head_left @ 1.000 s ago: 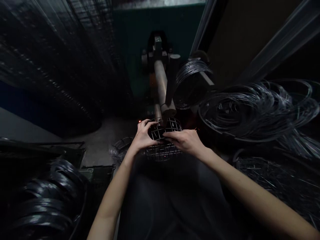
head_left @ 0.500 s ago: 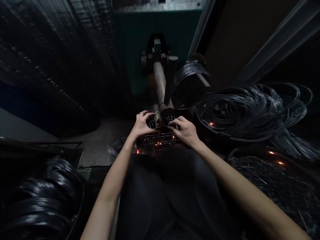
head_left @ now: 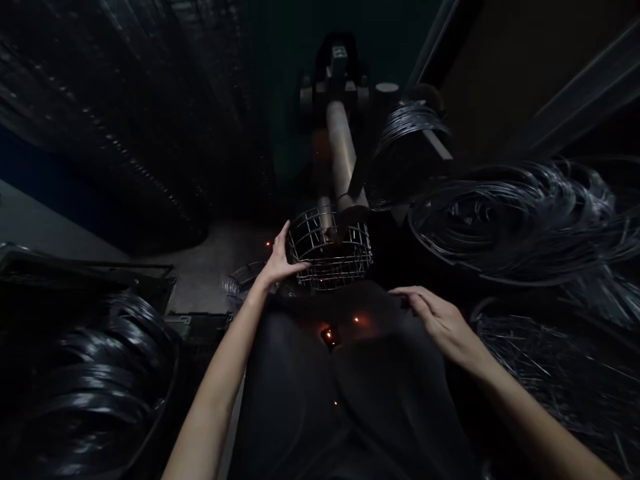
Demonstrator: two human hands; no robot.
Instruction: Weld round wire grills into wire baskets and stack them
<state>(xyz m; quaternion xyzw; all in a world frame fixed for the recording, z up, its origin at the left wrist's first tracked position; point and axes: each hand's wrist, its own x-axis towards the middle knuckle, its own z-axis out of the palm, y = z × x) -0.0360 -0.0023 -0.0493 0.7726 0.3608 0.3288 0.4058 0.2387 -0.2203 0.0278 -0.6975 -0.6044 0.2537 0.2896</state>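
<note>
A round wire cage (head_left: pixel 330 273) of thin metal rods surrounds the lower tip of a spot welder's arm (head_left: pixel 345 157). On the cage's left side is my left hand (head_left: pixel 280 262), thumb at the near rim and fingers along the outer left wall, closed on it. My right hand (head_left: pixel 440 320) is off the cage, above the right side of my dark-clothed lap (head_left: pixel 385 380). Its fingers are held together and point left; anything between them is too dark to make out. Orange sparks (head_left: pixel 329 335) glow over my lap.
Coiled wire (head_left: pixel 510 220) fills a wide tub on the right. Below it is a container of short straight wires (head_left: pixel 530 353). Another wire coil (head_left: pixel 415 120) hangs beside the welder arm. Shiny wire rings (head_left: pixel 105 373) are stacked at lower left.
My right hand has left the cage and moved right and toward me. My left hand stays on the cage, which now shows more fully. Sparks have moved over my lap. The view has shifted.
</note>
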